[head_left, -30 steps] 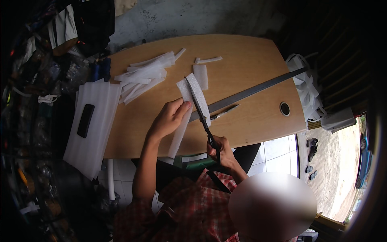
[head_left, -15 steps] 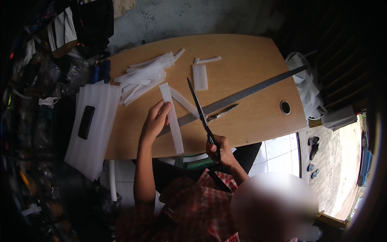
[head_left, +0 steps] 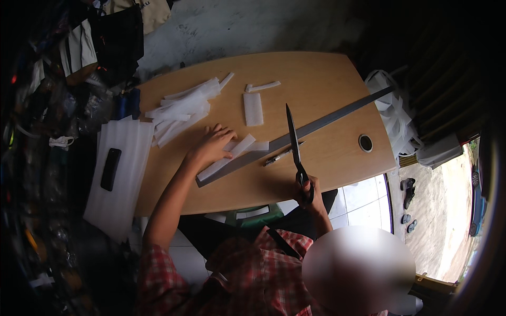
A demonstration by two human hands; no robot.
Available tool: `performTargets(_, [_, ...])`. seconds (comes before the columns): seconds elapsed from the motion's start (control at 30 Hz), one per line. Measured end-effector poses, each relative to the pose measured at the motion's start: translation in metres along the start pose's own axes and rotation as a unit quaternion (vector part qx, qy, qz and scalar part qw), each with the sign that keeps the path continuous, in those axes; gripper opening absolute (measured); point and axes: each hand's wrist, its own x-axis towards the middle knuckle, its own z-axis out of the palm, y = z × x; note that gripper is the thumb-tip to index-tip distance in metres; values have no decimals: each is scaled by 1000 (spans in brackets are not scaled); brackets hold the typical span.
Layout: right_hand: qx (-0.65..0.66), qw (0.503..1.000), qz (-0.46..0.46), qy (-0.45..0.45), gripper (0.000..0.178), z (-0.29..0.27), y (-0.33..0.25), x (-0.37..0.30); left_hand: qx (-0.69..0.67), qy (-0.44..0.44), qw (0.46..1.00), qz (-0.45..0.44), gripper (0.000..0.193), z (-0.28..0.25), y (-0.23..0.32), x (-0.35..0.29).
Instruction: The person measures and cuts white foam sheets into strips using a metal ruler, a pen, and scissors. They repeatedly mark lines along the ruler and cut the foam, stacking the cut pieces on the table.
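My left fingers (head_left: 224, 132) splay just beside a flat foam strip (head_left: 240, 147); right fingers (head_left: 308, 185) clasp pointed scissors (head_left: 294, 142) (black) at the table's (head_left: 342, 168) near edge.

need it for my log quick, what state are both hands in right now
Left hand: open, fingers spread, at a white foam strip.
Right hand: closed, holding black scissors.

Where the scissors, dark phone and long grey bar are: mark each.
Scissors (head_left: 294, 138): head view, on the blades.
Dark phone (head_left: 110, 169): head view, middle of its top.
Long grey bar (head_left: 329, 120): head view, stretch right of the scissors.
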Motion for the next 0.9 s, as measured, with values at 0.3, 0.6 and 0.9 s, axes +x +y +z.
performTargets(0.3, [20,1000,5,7,63,-3,3,8,-87,19,996,-28,39,0,10,-10])
performTargets(0.6, [-485,857,-1,173,47,-71,-88,118,-96,43,993,-53,27,10,19,-22])
performTargets(0.9, [-647,709,57,276,42,-117,-66,221,141,221,963,-56,25,12,-45,-43])
